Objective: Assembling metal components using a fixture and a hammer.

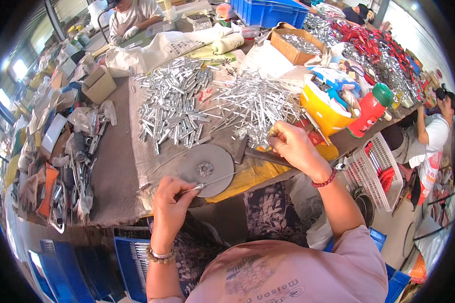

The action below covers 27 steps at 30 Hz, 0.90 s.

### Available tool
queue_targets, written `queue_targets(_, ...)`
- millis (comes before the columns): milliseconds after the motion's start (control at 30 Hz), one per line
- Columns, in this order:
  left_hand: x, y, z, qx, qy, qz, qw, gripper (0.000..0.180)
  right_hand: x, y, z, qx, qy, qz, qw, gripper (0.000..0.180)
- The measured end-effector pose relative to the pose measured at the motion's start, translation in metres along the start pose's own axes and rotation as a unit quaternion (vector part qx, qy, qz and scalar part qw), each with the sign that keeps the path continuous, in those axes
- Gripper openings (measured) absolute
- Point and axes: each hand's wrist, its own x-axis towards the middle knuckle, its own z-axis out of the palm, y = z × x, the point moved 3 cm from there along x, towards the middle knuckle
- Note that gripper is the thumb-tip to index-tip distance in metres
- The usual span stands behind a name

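Within left grip (170, 197), thin rod (220, 179)

a workshop — metal rods (260, 98) heaped on a workbench (114, 161)

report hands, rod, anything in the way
Left hand: pinching thin metal rod over grey disc. Right hand: at metal pile, grip unclear. Yellow tub close by.

Bright light glows at the windows (20, 69) on the left, the metal sticks (260, 101) on the counter (115, 166) shine, and lines bend near the dark, blurry round edge
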Motion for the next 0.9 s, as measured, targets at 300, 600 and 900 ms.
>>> queue_targets(300, 0.001, 0.006, -0.003, 0.02, 0.003, -0.01, 1.0, 0.013, 0.002, -0.101, 0.063, 0.054, -0.12, -0.138, 0.982, 0.036)
queue_targets(600, 0.0, 0.006, -0.002, 0.053, 0.01, 0.041, 0.998, 0.013, 0.001, -0.109, 0.114, 0.196, -0.159, -0.131, 0.959, 0.056)
queue_targets(900, -0.002, 0.003, -0.002, 0.03, 0.003, 0.032, 0.999, 0.013, 0.001, -0.109, 0.115, 0.097, -0.177, -0.171, 0.964, 0.059)
